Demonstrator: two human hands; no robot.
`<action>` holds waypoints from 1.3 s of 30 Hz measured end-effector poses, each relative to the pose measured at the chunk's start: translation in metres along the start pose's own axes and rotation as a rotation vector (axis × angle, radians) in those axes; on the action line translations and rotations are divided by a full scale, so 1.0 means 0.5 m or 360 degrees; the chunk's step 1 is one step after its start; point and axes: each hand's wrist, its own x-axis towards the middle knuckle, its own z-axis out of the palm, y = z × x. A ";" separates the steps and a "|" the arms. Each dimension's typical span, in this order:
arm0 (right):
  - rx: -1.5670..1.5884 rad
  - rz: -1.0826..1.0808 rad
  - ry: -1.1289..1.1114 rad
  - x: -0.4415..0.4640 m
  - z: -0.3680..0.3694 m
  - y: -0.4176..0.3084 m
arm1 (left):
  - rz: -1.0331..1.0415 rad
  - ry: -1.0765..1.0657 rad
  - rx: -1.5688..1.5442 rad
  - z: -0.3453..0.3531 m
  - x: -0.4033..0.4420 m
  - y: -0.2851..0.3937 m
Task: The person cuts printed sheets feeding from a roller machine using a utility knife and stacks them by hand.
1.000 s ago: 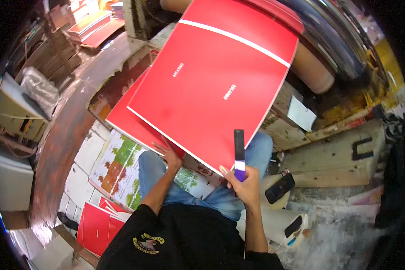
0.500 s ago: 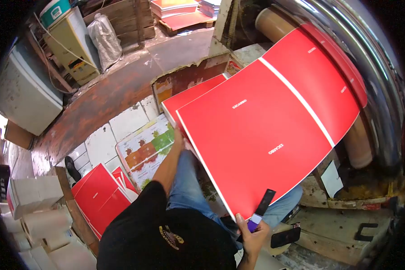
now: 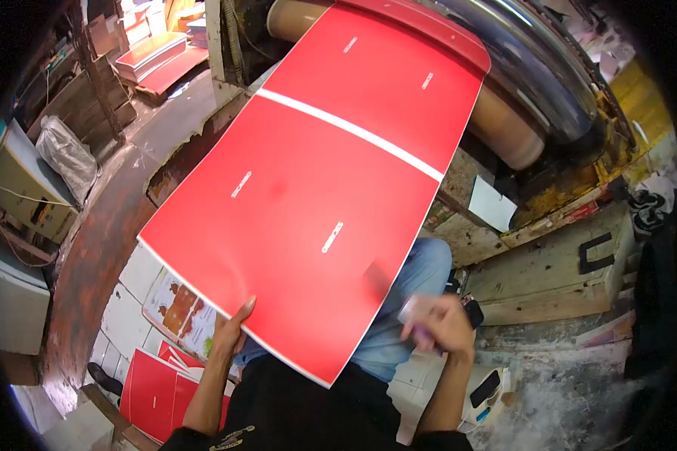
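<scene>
A large red printed sheet (image 3: pixel 293 188) with white lettering and a white band slopes from a roller down over my lap. My left hand (image 3: pixel 233 328) grips its near edge, thumb on top and fingers beneath. My right hand (image 3: pixel 445 325), smeared by motion, is closed around a purple-handled knife (image 3: pixel 426 340) beside the sheet's right edge. The knife's broad dark blade (image 3: pixel 377 279) is blurred over the red surface, and I cannot tell whether it touches. The sheet's far end meets a red roll (image 3: pixel 429 34) on the machine.
A shiny metal roller (image 3: pixel 534 68) and a brown roll (image 3: pixel 508 128) stand beyond the sheet. Red sheets (image 3: pixel 154 398) lie at the lower left near a printed board (image 3: pixel 180 308). At the lower right, a phone (image 3: pixel 485 388) rests on a white surface.
My view has turned right. My left hand has come along the near edge towards me. My right hand has let go of the sheet's corner and moved up its right side with the knife.
</scene>
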 end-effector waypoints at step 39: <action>-0.1346 -0.1040 0.0811 0.342 -0.101 -0.091 | 0.0065 0.0390 -0.0280 -0.272 0.166 -0.119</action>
